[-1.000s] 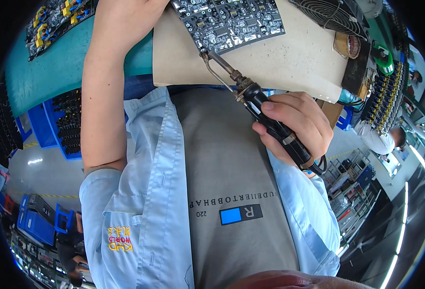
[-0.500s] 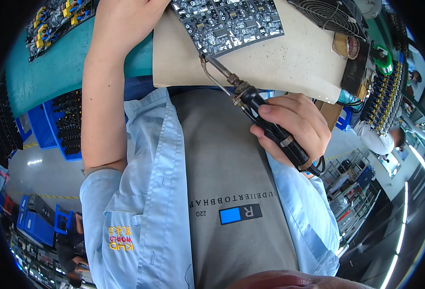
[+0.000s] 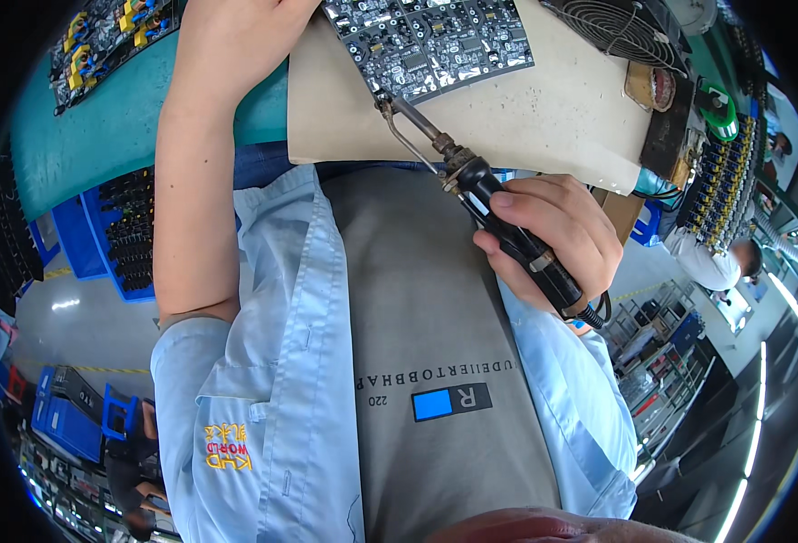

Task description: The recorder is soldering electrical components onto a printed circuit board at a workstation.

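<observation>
In my right hand [image 3: 562, 235] is a black-handled soldering iron [image 3: 525, 240], the fingers wrapped round its grip. A thin metal tube runs along its shaft to the tip. That tip meets the lower left corner of a dark panel of circuit boards [image 3: 435, 54], which is crowded with small parts and cut off by the upper edge. My left hand [image 3: 245, 41] reaches up beside the panel's left side. Its fingers lie beyond the upper edge, so their grip is hidden.
The panel lies on a beige sheet [image 3: 580, 127] over a green mat [image 3: 82, 154]. More boards with yellow and blue parts [image 3: 114, 36] are at the upper left. A round wire fan guard [image 3: 621, 32] and a yellowish sponge holder [image 3: 649, 86] stand to the right. Blue bins [image 3: 91, 240] sit lower left.
The soldering iron has shifted slightly up, its tip now at the panel's corner. My left hand looks unmoved.
</observation>
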Available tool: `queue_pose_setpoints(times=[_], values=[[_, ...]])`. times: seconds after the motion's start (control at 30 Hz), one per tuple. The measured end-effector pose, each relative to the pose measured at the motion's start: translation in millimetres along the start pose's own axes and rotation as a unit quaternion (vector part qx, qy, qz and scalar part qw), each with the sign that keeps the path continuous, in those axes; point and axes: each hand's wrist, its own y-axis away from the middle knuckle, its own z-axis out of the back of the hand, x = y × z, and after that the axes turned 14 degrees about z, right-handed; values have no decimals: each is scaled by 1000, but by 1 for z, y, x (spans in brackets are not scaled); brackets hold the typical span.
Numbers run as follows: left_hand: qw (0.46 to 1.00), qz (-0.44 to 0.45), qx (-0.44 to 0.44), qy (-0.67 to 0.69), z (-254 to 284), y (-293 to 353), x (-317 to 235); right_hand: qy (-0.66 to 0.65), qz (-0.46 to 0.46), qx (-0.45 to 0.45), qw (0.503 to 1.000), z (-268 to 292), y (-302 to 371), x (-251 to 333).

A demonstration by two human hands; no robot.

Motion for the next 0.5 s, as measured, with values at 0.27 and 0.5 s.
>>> queue_pose_setpoints(times=[0.27,0.5], values=[[1000,-21,-11,9,-2,-2,4,0,12,11,1000,1,-1,-1],[1000,-20,-6,5,-1,-1,3,-1,6,4,1000,1,-2,0]])
